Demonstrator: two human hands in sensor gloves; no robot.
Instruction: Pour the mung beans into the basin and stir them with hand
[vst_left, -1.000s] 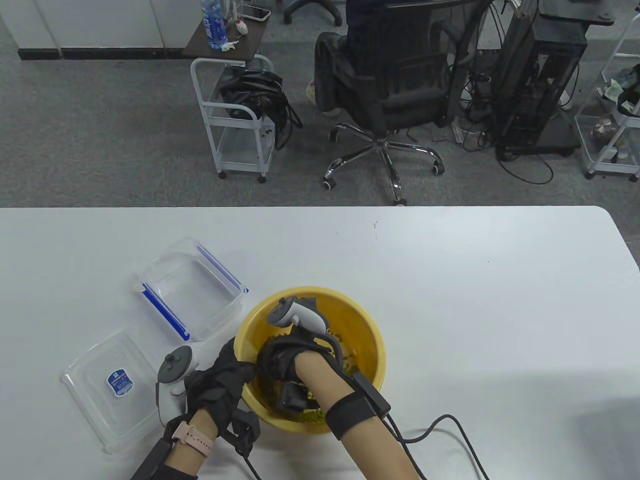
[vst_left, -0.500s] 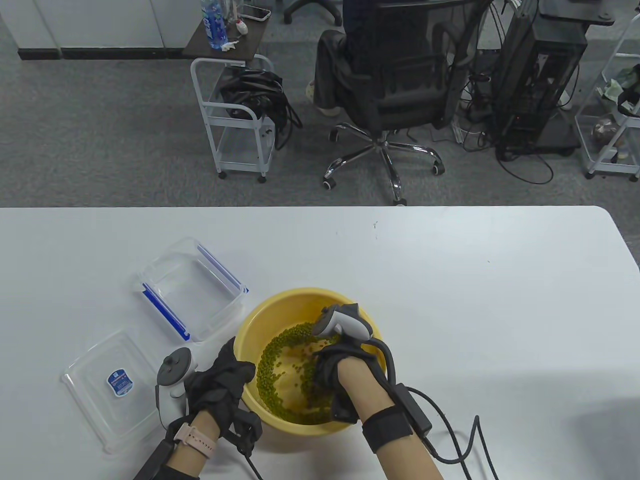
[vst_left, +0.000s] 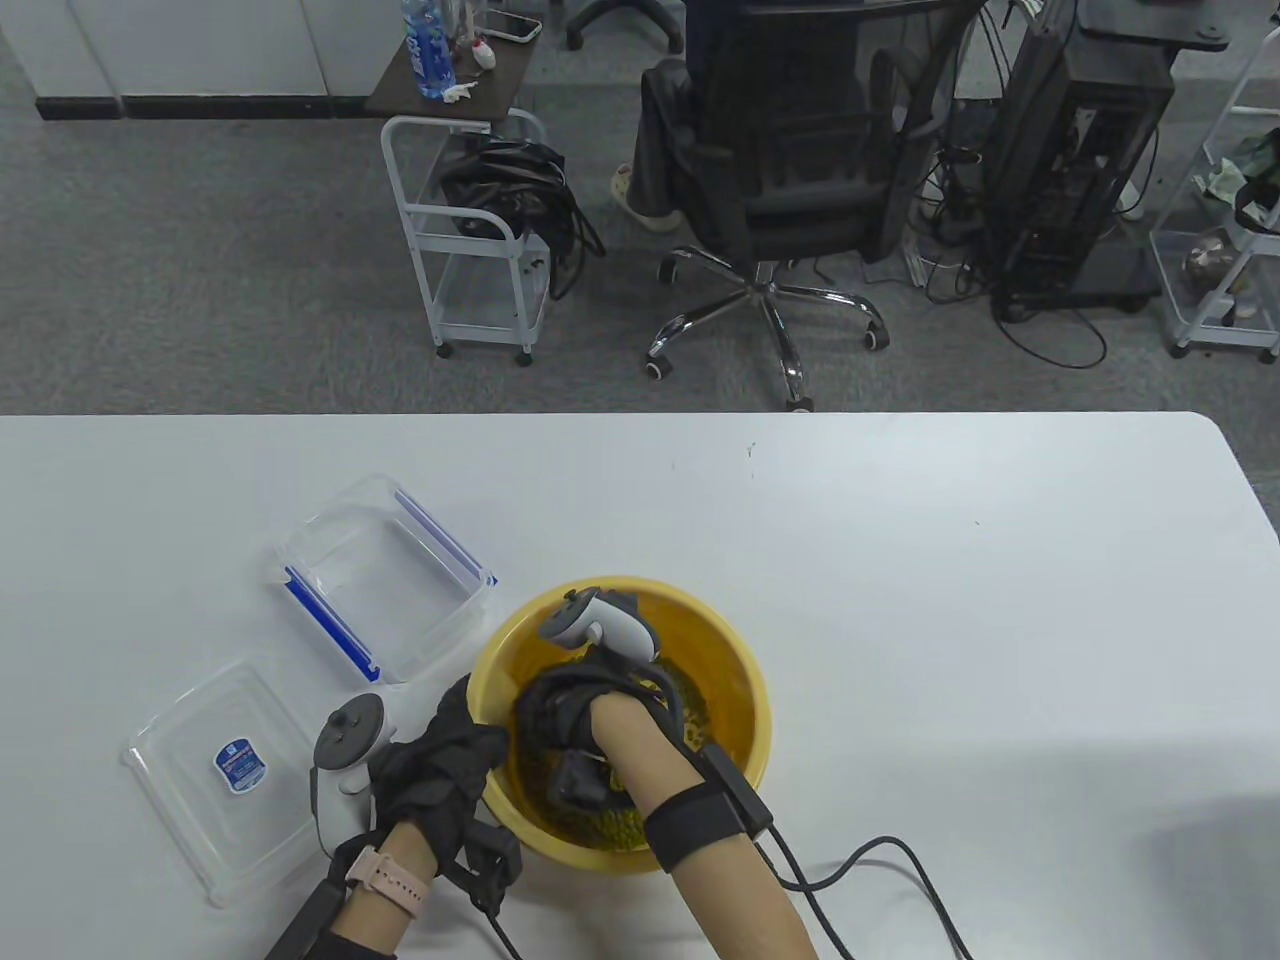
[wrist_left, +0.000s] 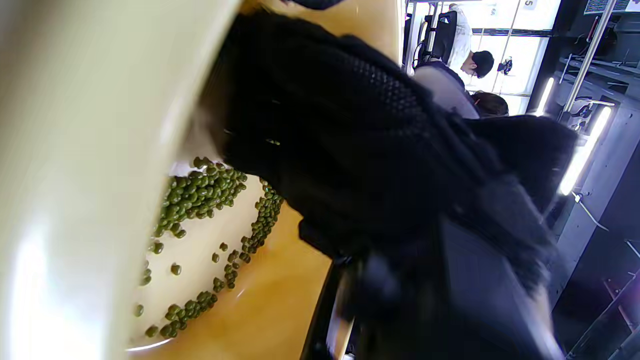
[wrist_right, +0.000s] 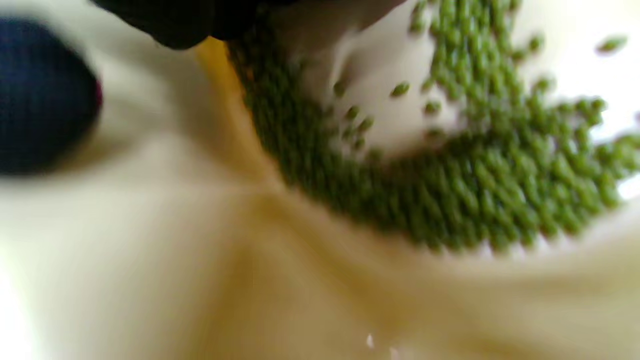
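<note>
Right hand (vst_left: 560, 705) hides much of the beans (vst_left: 610, 825); its fingers are unseen. Right wrist view is blurred.

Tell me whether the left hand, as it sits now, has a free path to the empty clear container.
Probably yes. The left hand grips the yellow basin's rim; the clear container stands open just beyond it, nothing between. It would have to release the basin first.

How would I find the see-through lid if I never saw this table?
Start at the yellow basin near the white table's front edge. Left of it lie two clear plastic pieces. The lid is the nearer, flat one with a small blue sticker; the box behind has blue clips.
</note>
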